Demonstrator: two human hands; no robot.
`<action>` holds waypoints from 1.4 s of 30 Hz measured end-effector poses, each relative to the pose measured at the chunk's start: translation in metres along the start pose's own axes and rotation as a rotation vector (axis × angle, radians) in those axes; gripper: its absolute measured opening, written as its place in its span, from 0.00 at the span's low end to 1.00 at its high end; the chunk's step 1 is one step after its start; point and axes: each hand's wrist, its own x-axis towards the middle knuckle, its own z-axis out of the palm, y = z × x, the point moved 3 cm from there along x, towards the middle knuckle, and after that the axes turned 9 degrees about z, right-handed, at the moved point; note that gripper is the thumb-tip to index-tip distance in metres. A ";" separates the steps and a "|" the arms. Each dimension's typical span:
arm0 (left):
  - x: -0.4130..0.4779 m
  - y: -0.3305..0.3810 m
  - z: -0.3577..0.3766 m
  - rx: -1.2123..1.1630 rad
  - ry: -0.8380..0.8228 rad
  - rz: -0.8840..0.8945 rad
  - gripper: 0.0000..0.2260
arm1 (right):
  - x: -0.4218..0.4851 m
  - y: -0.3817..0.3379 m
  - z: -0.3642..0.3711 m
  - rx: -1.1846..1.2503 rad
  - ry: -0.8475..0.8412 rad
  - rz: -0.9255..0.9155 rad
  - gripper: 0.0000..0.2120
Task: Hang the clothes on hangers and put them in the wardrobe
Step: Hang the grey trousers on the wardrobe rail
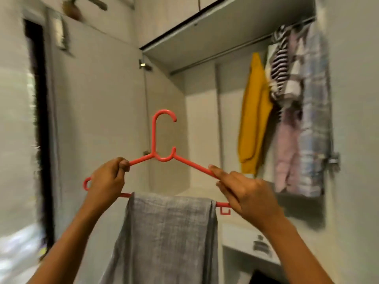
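The wardrobe (pixel 205 46) is standing open before the person, filling the view from twelve to three o'clock. Clothes (pixel 295 103) are hanging bunched on its rail (pixel 225 50) at two o'clock, a yellow top (pixel 254 119) leftmost among them. A grey cloth (pixel 170 232) is draping over the bottom bar of a red hanger (pixel 154 136) and trailing toward six o'clock. The hanger is being held upright in mid-air at the centre, hook pointing to twelve, well below the rail. The left hand (pixel 106 181) is gripping its nine o'clock shoulder with curled fingers; the right hand (pixel 246 197) is pinching its three o'clock shoulder.
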 end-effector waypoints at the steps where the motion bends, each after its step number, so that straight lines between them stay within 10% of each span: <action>1: 0.017 0.004 0.025 -0.046 -0.018 0.041 0.13 | 0.003 0.017 -0.002 -0.054 0.037 0.017 0.19; 15: 0.248 0.054 0.303 -0.602 -0.060 0.196 0.14 | 0.124 0.195 0.041 -0.650 0.272 0.196 0.15; 22: 0.383 0.061 0.395 -0.620 0.206 0.242 0.12 | 0.231 0.267 0.101 -0.793 0.331 0.272 0.11; 42: 0.503 0.020 0.599 -0.662 0.027 0.208 0.10 | 0.506 0.472 0.219 -1.095 0.258 0.553 0.14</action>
